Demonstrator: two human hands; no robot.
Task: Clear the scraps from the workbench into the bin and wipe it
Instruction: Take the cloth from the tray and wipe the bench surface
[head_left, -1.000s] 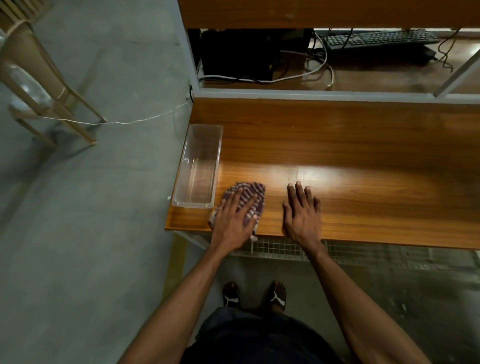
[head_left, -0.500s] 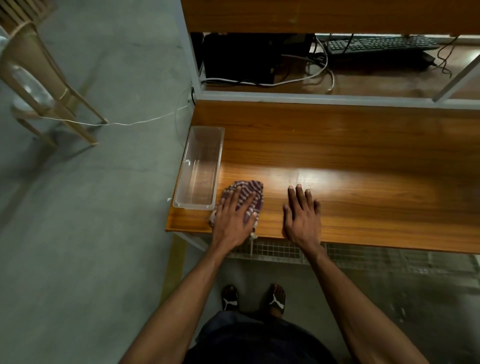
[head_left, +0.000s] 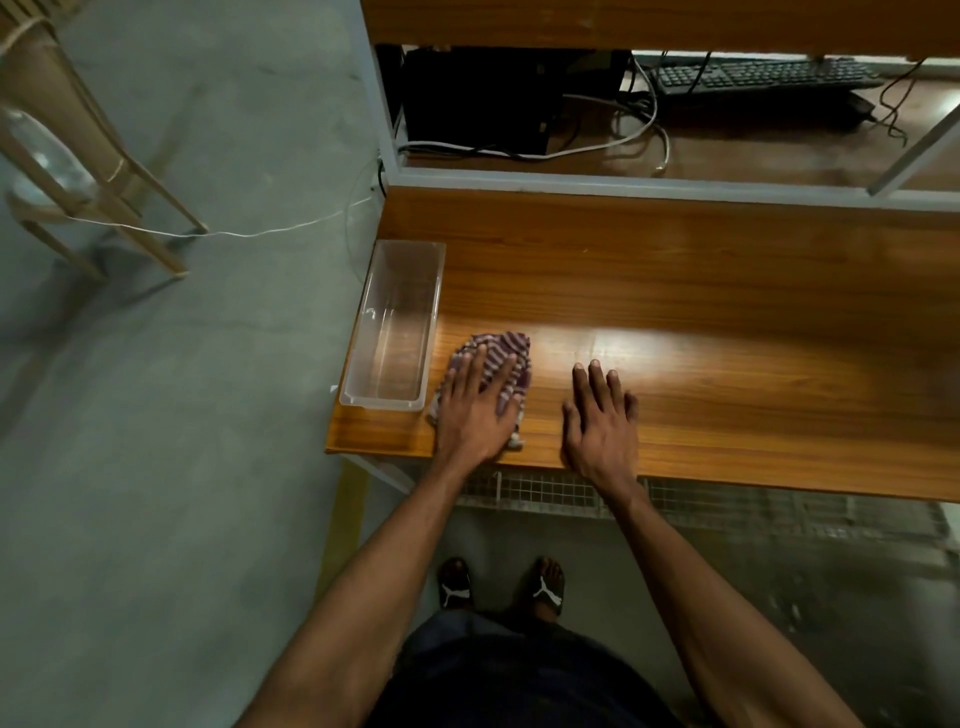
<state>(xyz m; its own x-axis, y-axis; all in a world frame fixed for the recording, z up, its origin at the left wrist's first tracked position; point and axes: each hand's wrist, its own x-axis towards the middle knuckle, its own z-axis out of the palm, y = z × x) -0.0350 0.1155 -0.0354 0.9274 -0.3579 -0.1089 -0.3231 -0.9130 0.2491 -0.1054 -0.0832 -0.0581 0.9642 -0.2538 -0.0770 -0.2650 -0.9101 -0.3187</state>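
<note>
While our left hand (head_left: 475, 415) presses the striped cloth (head_left: 496, 358) flat with straight, spread fingers, just beside the clear bin (head_left: 363, 364) at the worktop (head_left: 727, 322) corner, our right hand (head_left: 600, 421) rests flat, fingers straight. We should keep even pressure and sweep in overlapping strokes, since no scraps show.

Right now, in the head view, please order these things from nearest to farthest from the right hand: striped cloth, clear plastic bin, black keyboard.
From the right hand:
1. Striped cloth, just left, under the left hand.
2. Clear plastic bin, at the workbench's left end.
3. Black keyboard, far back on the rear shelf.
</note>
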